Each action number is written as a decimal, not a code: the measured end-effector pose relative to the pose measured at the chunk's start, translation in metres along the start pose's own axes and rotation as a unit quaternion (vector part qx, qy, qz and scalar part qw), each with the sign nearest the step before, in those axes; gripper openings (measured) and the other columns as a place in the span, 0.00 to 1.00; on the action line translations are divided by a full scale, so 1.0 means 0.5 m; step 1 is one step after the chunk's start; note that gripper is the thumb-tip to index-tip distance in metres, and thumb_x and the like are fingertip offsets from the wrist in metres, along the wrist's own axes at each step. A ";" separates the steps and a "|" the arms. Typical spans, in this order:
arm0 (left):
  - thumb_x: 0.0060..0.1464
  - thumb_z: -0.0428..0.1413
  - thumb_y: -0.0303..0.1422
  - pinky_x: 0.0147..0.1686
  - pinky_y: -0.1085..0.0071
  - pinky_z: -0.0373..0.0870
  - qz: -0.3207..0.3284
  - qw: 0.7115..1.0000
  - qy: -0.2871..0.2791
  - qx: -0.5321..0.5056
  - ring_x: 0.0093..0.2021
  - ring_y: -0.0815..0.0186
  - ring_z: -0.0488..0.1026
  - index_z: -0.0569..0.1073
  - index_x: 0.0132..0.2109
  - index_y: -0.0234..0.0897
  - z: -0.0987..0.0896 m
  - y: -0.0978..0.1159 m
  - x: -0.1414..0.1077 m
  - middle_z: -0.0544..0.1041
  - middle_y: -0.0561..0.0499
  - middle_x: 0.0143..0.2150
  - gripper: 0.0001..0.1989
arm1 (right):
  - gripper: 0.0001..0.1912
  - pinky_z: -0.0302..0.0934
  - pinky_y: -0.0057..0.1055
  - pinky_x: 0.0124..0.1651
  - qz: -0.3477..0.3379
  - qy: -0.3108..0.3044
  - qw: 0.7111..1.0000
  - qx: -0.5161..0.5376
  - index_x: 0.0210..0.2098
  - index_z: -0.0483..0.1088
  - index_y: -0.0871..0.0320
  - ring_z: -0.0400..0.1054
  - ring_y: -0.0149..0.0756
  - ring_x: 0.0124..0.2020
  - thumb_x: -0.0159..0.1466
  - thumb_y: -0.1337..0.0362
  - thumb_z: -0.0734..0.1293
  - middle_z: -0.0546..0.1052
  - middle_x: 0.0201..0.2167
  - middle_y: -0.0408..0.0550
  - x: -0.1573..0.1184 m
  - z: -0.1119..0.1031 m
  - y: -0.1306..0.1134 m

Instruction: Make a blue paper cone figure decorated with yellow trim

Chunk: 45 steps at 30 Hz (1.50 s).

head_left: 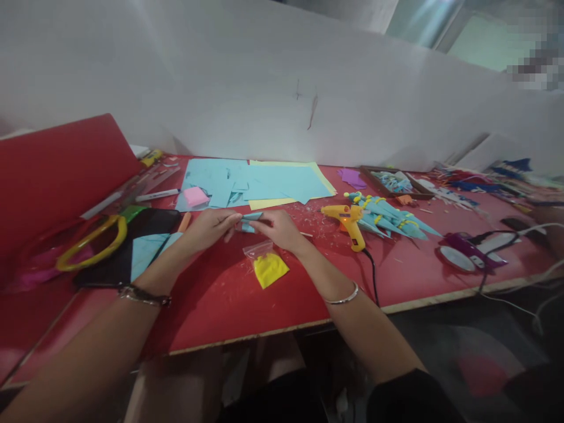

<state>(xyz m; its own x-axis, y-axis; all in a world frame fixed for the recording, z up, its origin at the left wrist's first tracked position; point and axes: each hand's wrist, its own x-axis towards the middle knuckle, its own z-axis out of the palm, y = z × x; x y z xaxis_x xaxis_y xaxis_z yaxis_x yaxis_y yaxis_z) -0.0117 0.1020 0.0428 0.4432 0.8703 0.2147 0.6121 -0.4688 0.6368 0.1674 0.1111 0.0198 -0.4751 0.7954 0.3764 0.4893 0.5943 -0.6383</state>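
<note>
Blue paper piece [251, 221] | between both hands' fingertips | left grip [240, 220], right grip [257, 221] pinching it

It's a place for making crafts, like a small workshop. The red table [211, 311] has blue paper [282, 181] at the far side, w/ scraps near it. A yellow glue gun [348, 220] sits right of the middle, and a tray [396, 183] of blue bits is at far right.
</note>
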 end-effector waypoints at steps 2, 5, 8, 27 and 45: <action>0.54 0.41 0.41 0.21 0.76 0.58 -0.013 1.000 0.004 -0.017 0.16 0.72 0.61 0.66 0.23 0.36 0.001 0.001 0.001 0.64 0.57 0.12 0.19 | 0.15 0.51 0.25 0.28 -0.002 0.006 1.000 -0.023 0.25 0.71 0.61 0.61 0.27 0.24 0.60 0.59 0.59 0.70 0.20 0.44 -0.001 0.002 -0.002; 0.54 0.41 0.41 0.20 0.76 0.57 -0.049 0.998 0.015 -0.035 0.15 0.72 0.60 0.65 0.22 0.36 0.004 0.004 0.003 0.62 0.57 0.11 0.19 | 0.13 0.54 0.27 0.33 -0.028 0.034 0.997 -0.060 0.35 0.72 0.57 0.65 0.31 0.32 0.62 0.60 0.58 0.74 0.30 0.46 -0.004 0.007 -0.005; 0.54 0.40 0.40 0.19 0.75 0.57 -0.080 0.995 0.025 -0.058 0.14 0.72 0.58 0.63 0.21 0.36 0.010 0.006 0.008 0.60 0.57 0.09 0.20 | 0.14 0.55 0.28 0.40 -0.060 0.039 0.991 -0.113 0.44 0.68 0.54 0.65 0.33 0.41 0.63 0.62 0.56 0.74 0.40 0.47 -0.004 0.009 -0.009; 0.54 0.38 0.39 0.25 0.74 0.58 -0.002 0.994 0.091 0.054 0.22 0.71 0.62 0.61 0.24 0.37 0.008 0.017 0.007 0.65 0.55 0.19 0.17 | 0.14 0.50 0.29 0.38 -0.056 0.048 0.982 -0.175 0.44 0.67 0.56 0.65 0.33 0.38 0.64 0.64 0.54 0.74 0.38 0.47 0.001 -0.001 -0.019; 0.54 0.40 0.42 0.16 0.74 0.56 -0.144 0.967 -0.055 -0.202 0.13 0.72 0.53 0.52 0.19 0.40 0.015 0.007 0.010 0.52 0.59 0.10 0.19 | 0.14 0.45 0.32 0.39 -0.077 0.020 0.963 -0.259 0.45 0.68 0.53 0.64 0.32 0.34 0.64 0.62 0.54 0.76 0.35 0.47 0.000 0.001 -0.009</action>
<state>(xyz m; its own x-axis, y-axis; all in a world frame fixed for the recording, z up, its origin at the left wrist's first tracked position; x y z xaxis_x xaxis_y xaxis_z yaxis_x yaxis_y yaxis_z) -0.0024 0.1037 0.0405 0.3729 0.9245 -0.0795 0.4236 -0.0934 0.9010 0.1648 0.1085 0.0227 -0.5480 0.6906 0.4720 0.7189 0.6773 -0.1562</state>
